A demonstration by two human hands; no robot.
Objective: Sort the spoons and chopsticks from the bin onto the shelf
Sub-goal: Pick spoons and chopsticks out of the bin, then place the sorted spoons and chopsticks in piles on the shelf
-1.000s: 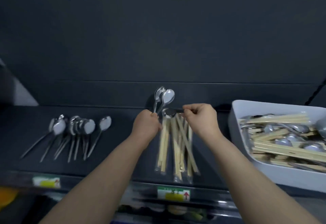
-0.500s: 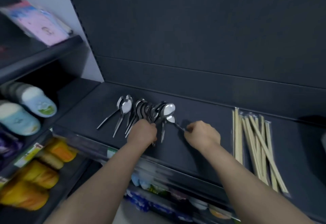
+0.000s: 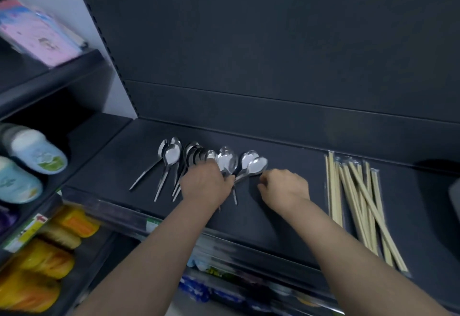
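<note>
On the dark shelf (image 3: 107,166) we see the spoons (image 3: 171,155) fanned in a row left of centre, bowls toward the back wall. The wrapped chopsticks (image 3: 333,191) are heaped lengthwise well apart to the right. The left hand (image 3: 204,183) lies over the handles at the row's right end, fingers curled round them, with two handle tips poking out beneath it. The right hand (image 3: 283,186) rests on the shelf just beside the last spoon's bowl, fingers curled under, and we cannot tell whether it holds anything.
</note>
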